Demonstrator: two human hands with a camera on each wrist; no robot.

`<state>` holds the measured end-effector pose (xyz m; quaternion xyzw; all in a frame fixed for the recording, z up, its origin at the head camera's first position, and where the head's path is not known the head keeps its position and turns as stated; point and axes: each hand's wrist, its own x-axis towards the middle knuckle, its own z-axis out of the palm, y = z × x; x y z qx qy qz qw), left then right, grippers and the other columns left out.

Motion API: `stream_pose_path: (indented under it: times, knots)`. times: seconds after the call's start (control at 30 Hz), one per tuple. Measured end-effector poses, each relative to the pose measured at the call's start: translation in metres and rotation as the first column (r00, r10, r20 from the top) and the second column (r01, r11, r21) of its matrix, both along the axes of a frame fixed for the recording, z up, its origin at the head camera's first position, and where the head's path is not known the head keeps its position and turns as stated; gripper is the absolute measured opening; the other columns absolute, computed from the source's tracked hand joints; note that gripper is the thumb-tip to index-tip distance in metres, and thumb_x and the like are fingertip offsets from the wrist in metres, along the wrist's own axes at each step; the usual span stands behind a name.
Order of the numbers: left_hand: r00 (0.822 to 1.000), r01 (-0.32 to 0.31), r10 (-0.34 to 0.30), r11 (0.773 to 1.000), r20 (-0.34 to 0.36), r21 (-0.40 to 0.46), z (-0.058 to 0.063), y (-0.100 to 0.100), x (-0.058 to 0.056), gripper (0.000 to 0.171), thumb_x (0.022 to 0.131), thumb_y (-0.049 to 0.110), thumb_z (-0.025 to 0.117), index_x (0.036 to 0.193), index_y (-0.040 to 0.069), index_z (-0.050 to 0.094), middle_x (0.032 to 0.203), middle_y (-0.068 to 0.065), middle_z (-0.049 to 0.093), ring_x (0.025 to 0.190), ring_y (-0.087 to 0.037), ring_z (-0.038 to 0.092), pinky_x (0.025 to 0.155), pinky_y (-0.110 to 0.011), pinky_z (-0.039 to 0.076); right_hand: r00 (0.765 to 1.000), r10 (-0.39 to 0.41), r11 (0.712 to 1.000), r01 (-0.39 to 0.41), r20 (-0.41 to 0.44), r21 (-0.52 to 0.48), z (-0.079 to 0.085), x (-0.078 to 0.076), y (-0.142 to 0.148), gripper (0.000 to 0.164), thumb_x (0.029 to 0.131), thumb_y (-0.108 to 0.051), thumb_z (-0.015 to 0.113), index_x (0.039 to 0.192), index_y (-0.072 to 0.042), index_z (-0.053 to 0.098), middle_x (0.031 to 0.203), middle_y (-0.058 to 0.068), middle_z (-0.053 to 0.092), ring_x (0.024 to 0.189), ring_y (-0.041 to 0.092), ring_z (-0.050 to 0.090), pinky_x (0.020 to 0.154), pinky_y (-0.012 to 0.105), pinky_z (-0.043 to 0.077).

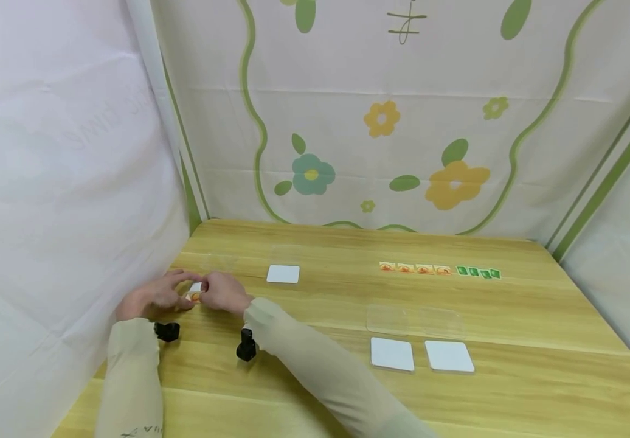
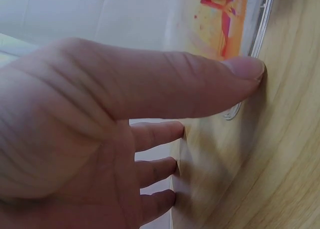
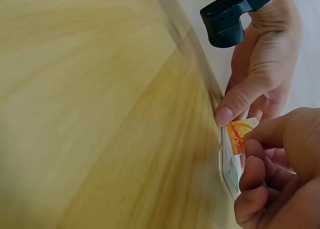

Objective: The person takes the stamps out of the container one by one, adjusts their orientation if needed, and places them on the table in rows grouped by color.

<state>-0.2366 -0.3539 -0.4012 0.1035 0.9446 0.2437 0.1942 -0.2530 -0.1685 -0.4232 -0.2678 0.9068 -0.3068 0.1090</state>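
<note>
At the table's left edge, both hands work over a clear-rimmed flat piece (image 3: 220, 161). The right hand (image 1: 224, 293) pinches a small orange-printed picture piece (image 3: 236, 140) between its thumb and curled index finger, above the clear rim. Facing it, the left hand (image 1: 164, 291) has its straight thumb (image 2: 200, 84) at the rim's corner, while its other visible fingertips touch the tabletop. Part of a white square (image 1: 197, 286) shows between the hands. In the left wrist view, the orange print (image 2: 232, 34) is partly hidden by fingertips. Whether the picture piece touches the surface below, I cannot tell.
One white rounded card (image 1: 283, 274) lies right of the hands; two more white cards (image 1: 391, 354) lie near the front right, with clear squares (image 1: 387, 319) behind them. Orange picture pieces (image 1: 405, 268) and green ones (image 1: 479, 272) form a row. White cloth (image 1: 74, 243) borders the left.
</note>
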Motion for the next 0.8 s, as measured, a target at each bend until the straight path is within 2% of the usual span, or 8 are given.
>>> stream_pose_path:
  times: [0.27, 0.53, 0.8]
  knots:
    - [1.0, -0.001, 0.001, 1.0, 0.006, 0.019, 0.003, 0.001, 0.002, 0.065, 0.087, 0.026, 0.075, 0.143, 0.007, 0.047, 0.152, -0.038, 0.016, 0.135, -0.062, 0.015, 0.102, -0.074, 0.025, 1.0, 0.012, 1.0, -0.012, -0.002, -0.009, 0.008, -0.002, 0.009, 0.009, 0.092, -0.018, 0.064, 0.083, -0.018, 0.063, 0.073, -0.009, 0.058, 0.059, 0.006, 0.05, 0.052, 0.019, 0.04]
    - [1.0, 0.001, -0.001, 1.0, 0.007, -0.003, 0.002, 0.0, 0.0, 0.067, 0.086, 0.028, 0.075, 0.142, 0.006, 0.046, 0.151, -0.039, 0.016, 0.134, -0.063, 0.016, 0.102, -0.075, 0.025, 0.999, 0.018, 1.0, -0.018, -0.035, -0.002, 0.015, -0.007, 0.018, 0.013, 0.094, -0.022, 0.064, 0.081, -0.02, 0.062, 0.066, -0.01, 0.058, 0.051, 0.005, 0.045, 0.045, 0.018, 0.036]
    - [1.0, 0.007, -0.008, 0.999, -0.014, -0.047, 0.002, 0.0, -0.002, 0.068, 0.086, 0.031, 0.075, 0.14, 0.004, 0.046, 0.149, -0.042, 0.017, 0.132, -0.064, 0.019, 0.101, -0.075, 0.026, 0.998, -0.015, 0.999, 0.017, -0.06, 0.041, 0.027, -0.011, 0.028, 0.01, 0.093, -0.025, 0.065, 0.084, -0.021, 0.065, 0.068, -0.012, 0.058, 0.052, 0.004, 0.046, 0.046, 0.017, 0.036]
